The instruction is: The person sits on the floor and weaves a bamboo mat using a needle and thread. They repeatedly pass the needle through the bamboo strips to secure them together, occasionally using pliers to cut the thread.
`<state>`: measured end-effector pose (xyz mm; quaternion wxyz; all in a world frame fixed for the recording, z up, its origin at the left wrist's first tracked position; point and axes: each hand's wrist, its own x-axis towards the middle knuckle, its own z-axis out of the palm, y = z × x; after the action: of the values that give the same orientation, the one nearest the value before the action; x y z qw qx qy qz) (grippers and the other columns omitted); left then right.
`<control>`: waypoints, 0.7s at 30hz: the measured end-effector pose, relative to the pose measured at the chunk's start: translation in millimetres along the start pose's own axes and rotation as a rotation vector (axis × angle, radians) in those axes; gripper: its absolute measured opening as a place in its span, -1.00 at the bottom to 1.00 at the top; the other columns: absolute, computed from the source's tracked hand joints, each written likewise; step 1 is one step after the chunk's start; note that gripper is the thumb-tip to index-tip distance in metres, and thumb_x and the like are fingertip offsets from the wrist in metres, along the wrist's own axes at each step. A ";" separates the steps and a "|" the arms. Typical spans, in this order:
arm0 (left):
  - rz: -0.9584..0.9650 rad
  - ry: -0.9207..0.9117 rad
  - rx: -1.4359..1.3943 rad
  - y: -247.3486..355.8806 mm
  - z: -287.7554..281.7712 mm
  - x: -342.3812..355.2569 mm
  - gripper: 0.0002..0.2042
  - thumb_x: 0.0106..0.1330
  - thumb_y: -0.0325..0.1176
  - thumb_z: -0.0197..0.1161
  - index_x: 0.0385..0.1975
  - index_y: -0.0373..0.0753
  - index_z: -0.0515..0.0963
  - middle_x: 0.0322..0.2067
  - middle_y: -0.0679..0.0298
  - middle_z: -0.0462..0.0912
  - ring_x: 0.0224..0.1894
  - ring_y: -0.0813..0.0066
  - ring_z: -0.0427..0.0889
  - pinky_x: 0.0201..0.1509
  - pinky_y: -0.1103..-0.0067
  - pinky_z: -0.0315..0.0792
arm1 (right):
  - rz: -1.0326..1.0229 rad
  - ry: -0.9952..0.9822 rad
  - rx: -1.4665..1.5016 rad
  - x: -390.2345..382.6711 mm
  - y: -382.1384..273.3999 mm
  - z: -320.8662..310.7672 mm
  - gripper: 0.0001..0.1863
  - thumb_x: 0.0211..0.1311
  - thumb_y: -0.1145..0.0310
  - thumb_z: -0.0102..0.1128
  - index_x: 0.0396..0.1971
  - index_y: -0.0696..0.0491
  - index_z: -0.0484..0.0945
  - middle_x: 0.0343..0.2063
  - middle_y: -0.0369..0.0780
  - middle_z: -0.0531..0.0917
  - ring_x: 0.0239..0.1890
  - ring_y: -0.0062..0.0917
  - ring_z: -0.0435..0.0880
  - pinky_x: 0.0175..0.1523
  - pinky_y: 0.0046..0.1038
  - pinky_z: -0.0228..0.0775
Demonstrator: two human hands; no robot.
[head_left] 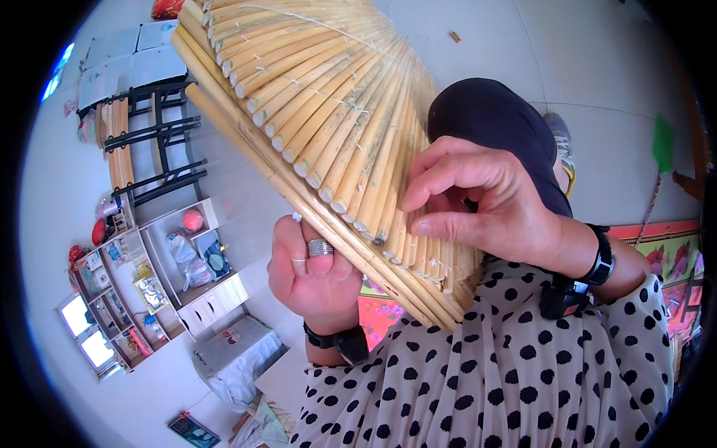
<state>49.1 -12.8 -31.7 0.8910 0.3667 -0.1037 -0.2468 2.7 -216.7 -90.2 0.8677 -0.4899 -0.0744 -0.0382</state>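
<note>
A mat of pale yellow reed stalks (328, 112), bound side by side with white thread, curves across the upper middle down to my lap. Longer poles (299, 194) run along its left edge. Beside these poles is my left hand (314, 261), its ringed fingers curled; a small white bit shows at a fingertip, but what they hold is hidden. Over the mat's right side, my right hand (482, 198) brings thumb and forefinger together in a pinch close to the stalks. Anything between those fingertips is too fine to make out.
Shelves (142, 291) with mixed goods, black-framed folded furniture (160, 142) and a covered box (239, 351) stand at left. My dark-clothed knee (485, 112) is beside the mat. A small brown scrap (455, 36) lies on the tiled floor. Patterned red cloth (672, 257) is at right.
</note>
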 end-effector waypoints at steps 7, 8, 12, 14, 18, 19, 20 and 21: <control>0.075 0.112 0.181 11.4 10.0 -3.6 -0.72 0.47 -0.15 -0.03 -0.48 -0.13 0.27 -0.49 0.28 0.43 -0.39 0.44 0.39 -0.17 0.48 0.38 | -0.072 -0.014 -0.036 2.8 1.3 0.4 -0.83 0.09 0.55 0.40 -0.28 0.06 0.68 -0.33 -0.35 0.58 -0.41 -0.78 0.49 -0.39 -0.70 0.31; 0.083 0.125 0.217 12.4 9.6 -3.2 -0.72 0.47 -0.15 -0.02 -0.48 -0.13 0.27 -0.47 0.27 0.46 -0.37 0.43 0.40 -0.17 0.48 0.38 | -0.075 -0.013 -0.044 2.5 1.0 -0.2 -0.83 0.09 0.54 0.40 -0.28 0.06 0.68 -0.33 -0.35 0.58 -0.41 -0.78 0.49 -0.39 -0.69 0.31; -0.014 -0.030 0.110 17.2 3.3 1.1 -0.72 0.45 -0.17 0.02 -0.51 -0.13 0.27 -0.41 0.21 0.54 -0.32 0.42 0.46 -0.16 0.48 0.40 | -0.151 -0.038 -0.149 1.5 0.3 -2.7 -0.76 0.08 0.55 0.39 -0.21 0.07 0.68 -0.26 -0.29 0.58 -0.33 -0.67 0.55 -0.30 -0.64 0.39; -0.018 -0.038 0.139 20.3 2.5 -1.6 -0.71 0.44 -0.16 0.03 -0.52 -0.13 0.27 -0.39 0.19 0.56 -0.31 0.42 0.47 -0.17 0.51 0.40 | -0.280 -0.053 -0.197 0.3 0.1 -1.3 -0.72 0.07 0.54 0.39 -0.16 0.06 0.68 -0.22 -0.25 0.58 -0.28 -0.59 0.58 -0.23 -0.59 0.43; -0.025 -0.029 0.119 23.3 0.6 -7.1 -0.72 0.43 -0.18 0.04 -0.51 -0.14 0.27 -0.42 0.20 0.54 -0.31 0.43 0.47 -0.19 0.55 0.39 | -0.321 -0.117 -0.279 -8.4 -1.0 -0.4 -0.67 0.07 0.52 0.38 -0.10 0.08 0.67 -0.16 -0.19 0.58 -0.21 -0.43 0.61 -0.15 -0.48 0.48; -0.024 -0.033 0.118 23.7 0.1 -7.8 -0.72 0.44 -0.18 0.04 -0.50 -0.14 0.27 -0.42 0.21 0.53 -0.31 0.43 0.47 -0.19 0.56 0.39 | -0.351 -0.128 -0.316 -8.8 -0.9 -0.6 -0.67 0.07 0.51 0.37 -0.10 0.09 0.67 -0.15 -0.19 0.58 -0.21 -0.40 0.61 -0.14 -0.46 0.48; -0.022 -0.037 0.117 24.2 -0.1 -8.5 -0.73 0.44 -0.19 0.04 -0.50 -0.15 0.28 -0.42 0.21 0.53 -0.31 0.44 0.46 -0.20 0.56 0.38 | -0.385 -0.137 -0.345 -9.1 -0.9 -0.3 -0.67 0.07 0.51 0.37 -0.10 0.10 0.67 -0.14 -0.18 0.58 -0.22 -0.38 0.61 -0.14 -0.43 0.48; -0.021 -0.039 0.124 24.9 -0.3 -8.9 -0.73 0.44 -0.19 0.03 -0.49 -0.15 0.28 -0.41 0.21 0.52 -0.32 0.44 0.45 -0.20 0.56 0.38 | -0.402 -0.142 -0.381 -8.8 -1.0 0.3 -0.71 0.07 0.49 0.34 -0.14 0.13 0.67 -0.13 -0.17 0.59 -0.20 -0.33 0.61 -0.12 -0.38 0.49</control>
<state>50.6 7.2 -14.4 0.8617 0.4173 -0.1324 -0.2564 -6.2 -217.0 -90.7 0.7278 -0.6210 -0.2219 -0.1883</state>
